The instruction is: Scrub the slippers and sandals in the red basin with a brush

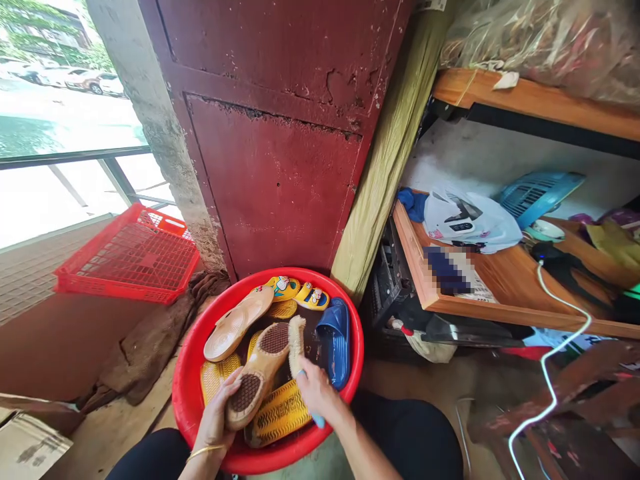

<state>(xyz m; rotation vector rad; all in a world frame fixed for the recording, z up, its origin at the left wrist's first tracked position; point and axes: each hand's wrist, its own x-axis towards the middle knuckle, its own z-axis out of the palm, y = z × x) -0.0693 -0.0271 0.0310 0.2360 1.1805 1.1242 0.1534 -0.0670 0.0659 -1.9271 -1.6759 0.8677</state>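
My left hand (220, 407) grips the heel end of a beige slipper (270, 360), its sole with brown textured patches facing up. In my right hand (317, 393) is a scrubbing brush (297, 340) with pale bristles and a light blue handle; its bristle head is beside the slipper's toe end. Both hands are over a red basin (185, 353) of dark water. Around them in the basin are a blue slipper (336, 340), a beige slipper (237, 323), small yellow slippers with cartoon figures (313, 295) and a yellow sole (283, 413) turned up.
Behind the basin stands a dark red door (275, 167). A red plastic crate (135, 257) is at the left. To the right, a wooden shelf (450, 303) holds a white plastic bag (465, 217) and a blue fan (540, 193). A white cable (550, 387) hangs down there.
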